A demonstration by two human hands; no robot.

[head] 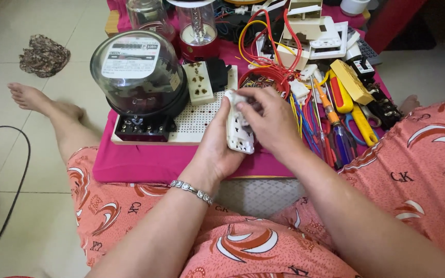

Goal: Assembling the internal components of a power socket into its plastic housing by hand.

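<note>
My left hand (213,149) grips a white wall socket plate (239,135) from below, holding it upright over the pink-covered low table (145,163). Above and to the right, my right hand (270,121) has its fingers pinched on the plate's upper part; what they press is hidden. A silver bracelet (191,190) circles my left wrist. Just behind the hands lies a white perforated board (202,119) carrying a white socket (200,82) and a black part.
A glass-domed electricity meter (135,77) stands on the board at the left. Red, yellow and blue wires (271,49), screwdrivers (328,110), yellow-handled tools (361,123) and white switch boxes (310,31) crowd the right. A red lamp (198,31) stands behind. A cloth (44,54) lies on the floor.
</note>
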